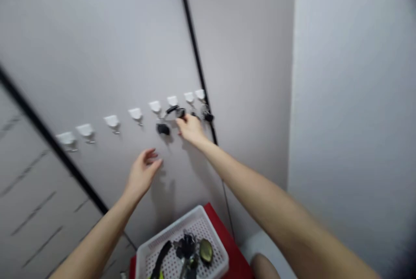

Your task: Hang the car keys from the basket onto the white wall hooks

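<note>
My right hand (191, 129) is raised to the row of hooks, its fingertips pinched on a small black-and-silver bunch that looks like a keychain with a short black strap (171, 109). Blur hides its finer parts. Beside it, a dark rounded piece (163, 129) hangs below a white hook (155, 106); I cannot tell whether the two are joined. Lower and to the left, my left hand (144, 170) is in the air before the panel, fingers slightly curled and apart, holding nothing.
Several white adhesive hooks run across the pale panel, such as one at the left (112, 121). Another dark keychain (207, 113) hangs at the row's right end. Below, a white perforated basket (212, 227) with dark keychain-like items stands on a red surface (232, 248).
</note>
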The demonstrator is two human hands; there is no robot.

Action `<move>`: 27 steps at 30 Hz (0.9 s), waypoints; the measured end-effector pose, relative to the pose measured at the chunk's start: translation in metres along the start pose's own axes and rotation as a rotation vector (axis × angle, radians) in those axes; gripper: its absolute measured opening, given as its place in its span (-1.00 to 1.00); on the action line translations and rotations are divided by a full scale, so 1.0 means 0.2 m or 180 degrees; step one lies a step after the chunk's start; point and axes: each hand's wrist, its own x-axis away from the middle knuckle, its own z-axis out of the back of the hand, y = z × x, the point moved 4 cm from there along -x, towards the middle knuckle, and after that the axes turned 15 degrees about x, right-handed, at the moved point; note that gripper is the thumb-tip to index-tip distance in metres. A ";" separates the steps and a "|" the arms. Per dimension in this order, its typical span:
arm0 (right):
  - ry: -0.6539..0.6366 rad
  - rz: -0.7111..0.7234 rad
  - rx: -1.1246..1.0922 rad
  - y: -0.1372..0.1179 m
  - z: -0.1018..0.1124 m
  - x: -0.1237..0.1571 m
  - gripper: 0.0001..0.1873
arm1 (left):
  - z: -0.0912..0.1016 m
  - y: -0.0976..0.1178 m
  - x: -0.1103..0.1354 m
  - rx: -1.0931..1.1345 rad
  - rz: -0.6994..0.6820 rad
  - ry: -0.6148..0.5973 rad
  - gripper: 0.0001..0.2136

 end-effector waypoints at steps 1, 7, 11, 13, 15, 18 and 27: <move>0.0027 0.0012 -0.0040 -0.02 0.01 -0.02 -0.79 | 0.01 0.06 -0.06 0.0139 -0.0010 0.0202 -0.53; -0.0263 0.0383 -0.0485 -0.10 0.13 -0.05 -0.83 | -0.11 0.18 -0.28 0.0970 0.0200 0.0367 -0.71; -0.1053 0.0477 -0.0447 0.01 0.11 0.18 -0.81 | -0.11 0.24 -0.30 0.1785 0.0103 0.0192 -0.85; -0.1720 0.0465 -0.0447 0.10 0.03 0.37 -0.83 | -0.06 0.30 -0.32 0.2114 0.0010 0.0095 -0.85; -0.2192 0.0477 -0.0298 0.19 -0.07 0.56 -0.81 | -0.01 0.38 -0.34 0.2347 -0.0095 0.0078 -0.86; -0.2594 0.0591 -0.0035 0.29 -0.18 0.72 -0.78 | 0.06 0.47 -0.33 0.2403 -0.0250 -0.0036 -0.87; 0.0986 0.0090 0.0999 0.21 0.24 0.09 -0.56 | -0.10 -0.11 0.26 0.0475 0.0701 -0.1596 -0.86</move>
